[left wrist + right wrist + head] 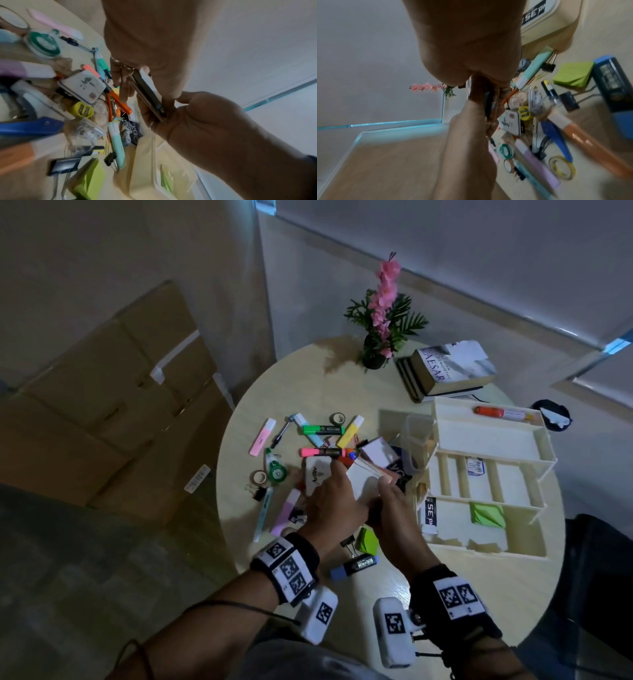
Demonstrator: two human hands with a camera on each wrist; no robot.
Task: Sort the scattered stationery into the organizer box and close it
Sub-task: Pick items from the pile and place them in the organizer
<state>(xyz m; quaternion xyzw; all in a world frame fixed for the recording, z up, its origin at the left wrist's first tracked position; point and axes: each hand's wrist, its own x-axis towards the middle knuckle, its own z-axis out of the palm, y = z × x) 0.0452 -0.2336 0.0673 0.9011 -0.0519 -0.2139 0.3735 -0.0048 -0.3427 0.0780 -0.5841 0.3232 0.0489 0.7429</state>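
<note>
Both hands hold a thin stack of white and tan notepads (pixel 363 481) above the middle of the round table (pixel 308 378). My left hand (pixel 337 491) grips its left edge and my right hand (pixel 387 494) its near right corner. The left wrist view shows the stack (pixel 149 92) edge-on, between the left fingers (pixel 123 86) and the right hand (pixel 188 116). It (pixel 488 104) is a dark sliver in the right wrist view. The cream organizer box (pixel 541 446) stands open at the right, with green sticky notes (pixel 488 515) inside. Highlighters, tape rolls, binder clips and a white Artline case (pixel 317 477) lie scattered to the left.
A potted plant with pink flowers (pixel 380 330) and stacked books (pixel 448 371) stand at the back of the table. Green sticky notes (pixel 368 541) and a blue highlighter (pixel 356 565) lie near my wrists. Cardboard boxes (pixel 113 419) sit on the floor to the left.
</note>
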